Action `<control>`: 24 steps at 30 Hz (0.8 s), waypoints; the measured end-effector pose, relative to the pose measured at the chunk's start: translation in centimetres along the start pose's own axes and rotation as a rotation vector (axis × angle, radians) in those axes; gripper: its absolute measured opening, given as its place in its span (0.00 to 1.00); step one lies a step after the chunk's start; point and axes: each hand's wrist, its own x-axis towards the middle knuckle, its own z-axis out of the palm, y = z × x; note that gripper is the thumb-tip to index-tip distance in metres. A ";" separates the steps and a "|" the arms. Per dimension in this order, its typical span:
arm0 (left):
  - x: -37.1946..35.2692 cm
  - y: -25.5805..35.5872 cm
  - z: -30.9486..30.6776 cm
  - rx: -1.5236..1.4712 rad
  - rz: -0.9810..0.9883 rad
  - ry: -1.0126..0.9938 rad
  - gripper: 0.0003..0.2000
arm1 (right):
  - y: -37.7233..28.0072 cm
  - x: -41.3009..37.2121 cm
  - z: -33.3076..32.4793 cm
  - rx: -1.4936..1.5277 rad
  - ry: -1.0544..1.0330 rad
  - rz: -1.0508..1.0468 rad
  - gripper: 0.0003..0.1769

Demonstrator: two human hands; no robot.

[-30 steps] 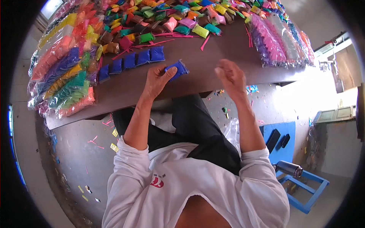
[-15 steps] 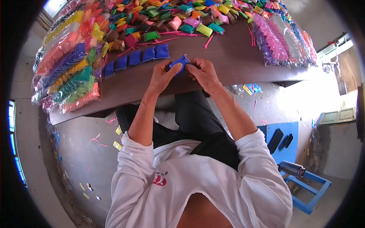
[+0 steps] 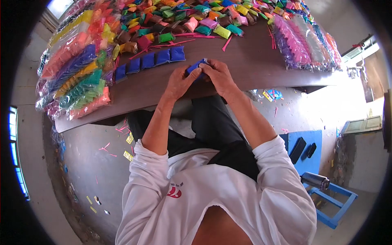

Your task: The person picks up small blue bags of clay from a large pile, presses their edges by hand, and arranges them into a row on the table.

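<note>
Between my two hands, above the front of the brown table (image 3: 253,65), is a small blue packet (image 3: 197,65). My left hand (image 3: 181,81) grips its left side, thumb on top. My right hand (image 3: 218,75) pinches the upper right end, and its fingers partly cover the packet. A row of several similar blue packets (image 3: 148,60) lies on the table, left of and beyond my hands. What fills the packets cannot be made out.
Clear bags of coloured packets (image 3: 77,73) are stacked at the left, with more bags (image 3: 304,43) at the right. Loose colourful packets (image 3: 192,24) pile up at the back, near pink strips (image 3: 183,42). A metal flask (image 3: 315,179) lies on a blue stool (image 3: 339,202).
My right hand has shifted over the packet's end and now covers more of it. The packet sits deeper between both hands. The view has moved slightly.
</note>
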 end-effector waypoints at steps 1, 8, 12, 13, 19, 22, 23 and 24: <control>-0.2 0.5 -0.1 0.001 -0.026 -0.014 0.27 | 0.1 0.0 0.1 -0.023 0.028 0.003 0.13; -0.4 0.1 0.1 -0.274 0.029 0.003 0.23 | 0.4 0.1 -0.9 0.147 -0.117 0.007 0.12; -0.7 1.3 -0.1 -0.193 0.012 -0.016 0.22 | 0.4 0.4 -1.3 0.081 -0.167 0.034 0.12; -0.7 1.3 -0.2 -0.180 0.008 -0.027 0.22 | 0.6 0.5 -1.2 0.059 -0.158 0.023 0.12; -0.5 0.2 -0.2 -0.045 0.026 0.044 0.23 | 0.0 0.2 -1.0 0.133 -0.141 0.072 0.14; -0.6 0.5 -0.3 -0.089 -0.011 0.038 0.22 | -0.8 0.5 -1.0 0.198 -0.205 0.109 0.15; -0.7 0.8 -0.4 -0.116 -0.015 0.020 0.21 | -1.0 0.6 -0.9 0.184 -0.198 0.129 0.15; -0.8 1.3 -0.5 -0.144 -0.019 0.001 0.21 | -1.2 0.5 -0.7 0.169 -0.190 0.149 0.15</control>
